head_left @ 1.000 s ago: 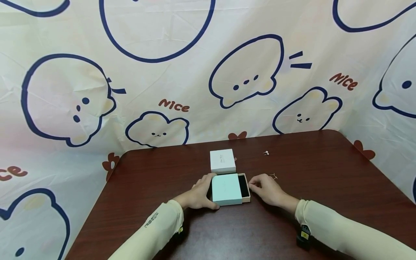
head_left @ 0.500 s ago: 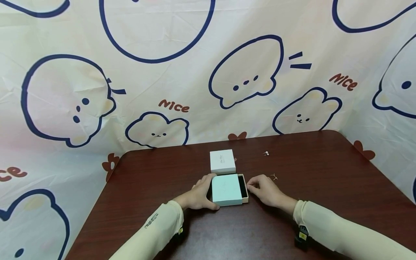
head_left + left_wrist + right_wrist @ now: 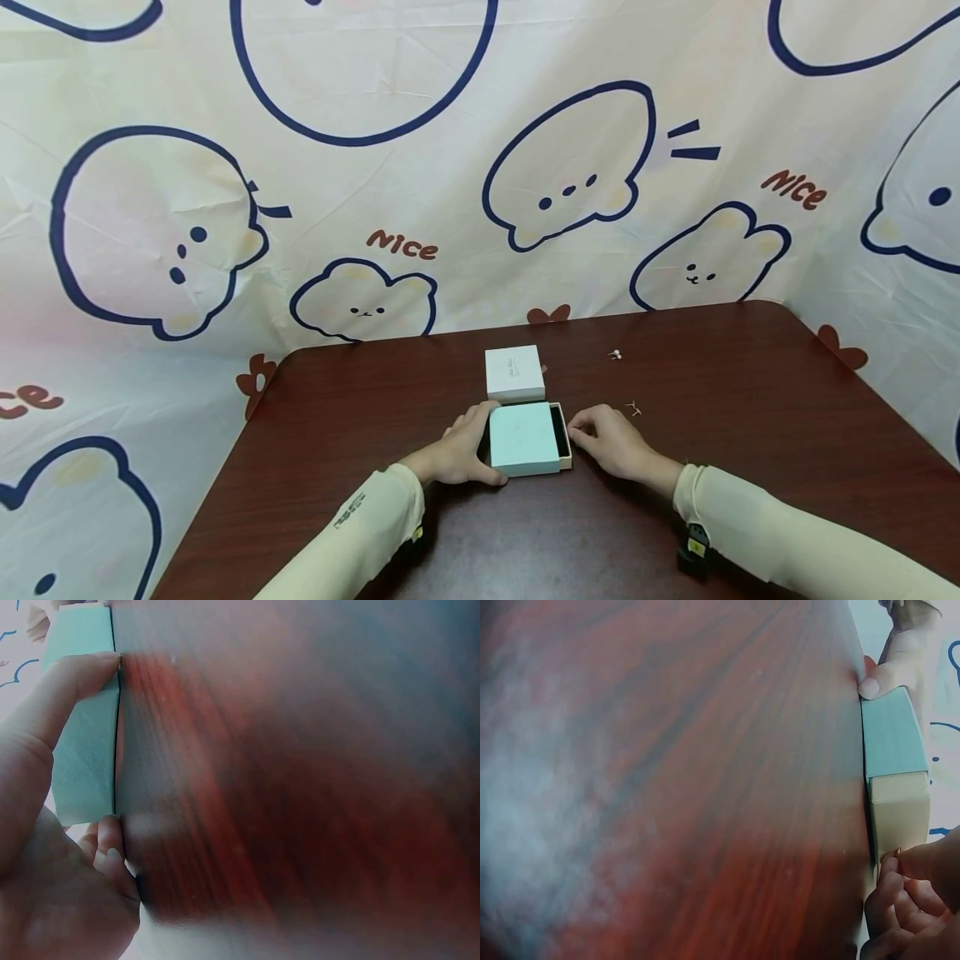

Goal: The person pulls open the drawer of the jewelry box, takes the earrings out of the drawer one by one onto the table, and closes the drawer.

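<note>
A light-blue drawer-style gift box (image 3: 523, 438) lies on the table in the head view. Its cream inner drawer (image 3: 900, 810) sticks out a little on the right, with a dark interior. My left hand (image 3: 459, 450) grips the blue sleeve from the left, thumb along the near edge and fingers at the far side. At the drawer's end, my right hand (image 3: 611, 440) has its fingers curled; thumb and index fingertip pinch what looks like a small brownish pull tab (image 3: 897, 853), mostly hidden by them.
A white box (image 3: 513, 372) with small print stands just behind the blue one. Small pale trinkets (image 3: 615, 354) lie at the back right, and thin gold-coloured pieces (image 3: 633, 408) sit beyond my right hand. A patterned curtain (image 3: 465, 192) borders the dark wooden table (image 3: 750, 400).
The drawer has slid slightly left into the blue sleeve, and my right hand has moved left with it. My left hand has stayed in place.
</note>
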The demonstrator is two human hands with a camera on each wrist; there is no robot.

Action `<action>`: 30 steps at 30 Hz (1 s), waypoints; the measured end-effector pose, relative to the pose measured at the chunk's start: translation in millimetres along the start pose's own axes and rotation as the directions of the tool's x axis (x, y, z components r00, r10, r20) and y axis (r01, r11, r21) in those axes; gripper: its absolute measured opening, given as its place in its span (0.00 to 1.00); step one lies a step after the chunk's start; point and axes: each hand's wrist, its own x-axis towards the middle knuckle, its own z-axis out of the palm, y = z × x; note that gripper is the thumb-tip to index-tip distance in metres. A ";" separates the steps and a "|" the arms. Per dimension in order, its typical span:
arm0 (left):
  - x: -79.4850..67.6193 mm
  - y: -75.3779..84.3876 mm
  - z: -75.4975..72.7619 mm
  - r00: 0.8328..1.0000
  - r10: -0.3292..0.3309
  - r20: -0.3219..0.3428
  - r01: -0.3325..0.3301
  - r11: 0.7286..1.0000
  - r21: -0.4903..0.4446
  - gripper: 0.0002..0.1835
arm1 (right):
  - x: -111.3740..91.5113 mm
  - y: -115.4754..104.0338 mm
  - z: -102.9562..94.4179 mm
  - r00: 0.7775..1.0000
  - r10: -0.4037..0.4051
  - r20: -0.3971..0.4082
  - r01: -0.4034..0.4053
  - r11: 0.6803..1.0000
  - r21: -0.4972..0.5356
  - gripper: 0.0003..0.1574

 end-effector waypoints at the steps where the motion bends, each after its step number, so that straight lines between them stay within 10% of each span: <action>1: 0.1 -0.1 0.0 1.000 0.001 0.000 -0.001 1.000 0.000 0.60 | 0.0 -0.5 0.1 1.000 0.002 -0.001 -0.002 1.000 -0.003 0.09; 30: 0.7 -0.5 0.8 1.000 0.013 -0.006 -0.013 1.000 0.010 0.59 | 4.2 -6.0 6.1 1.000 0.017 -0.002 -0.017 1.000 -0.011 0.09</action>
